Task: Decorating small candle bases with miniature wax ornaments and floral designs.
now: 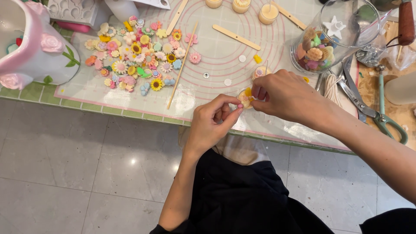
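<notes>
Near the surface (99, 93) edge, a tiny pink bead (239, 105) is pinched at the left hand (212, 125) fingertips beside the small candle cup (245, 99), steadied by the right hand (288, 96), whose narrowed fingers pinch a yellow bit; the light, probably fragile cup seems best gripped by its rim.

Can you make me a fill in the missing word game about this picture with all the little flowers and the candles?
1. The left hand pinches a tiny ____ piece beside the small candle.
2. The glass jar of wax shapes lies on its ____.
3. The scissors have ____ handles.
4. A long wooden skewer lies right of the pile of little ____.

Missing words: pink; side; green; flowers
</notes>
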